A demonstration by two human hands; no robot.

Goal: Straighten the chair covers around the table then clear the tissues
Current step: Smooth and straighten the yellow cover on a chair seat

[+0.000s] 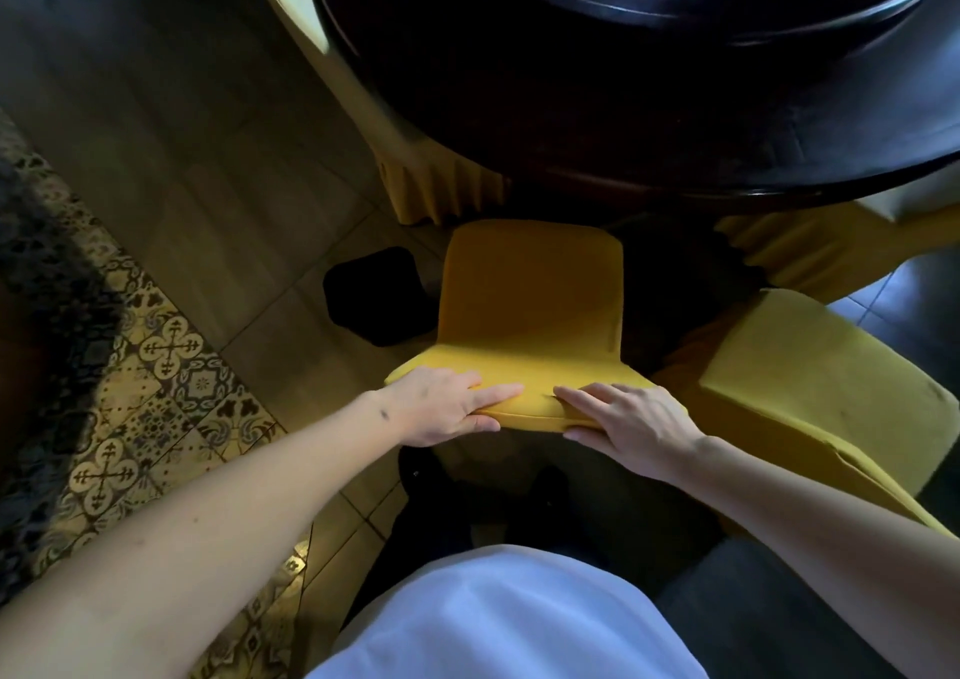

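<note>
A chair in a yellow cover [530,294] stands tucked toward the dark round table [623,122], seen from above. My left hand [447,408] grips the top edge of the chair back at its left half, fingers over the front and thumb underneath. My right hand [623,424] grips the same top edge at its right half in the same way. The yellow fabric between the two hands shows a small wrinkle. No tissues are visible in this view.
A second yellow-covered chair [810,382] stands close on the right. A yellow table skirt [441,185] hangs below the table edge. A small black object [374,294] lies on the tiled floor left of the chair. Patterned tiles [135,418] run along the left.
</note>
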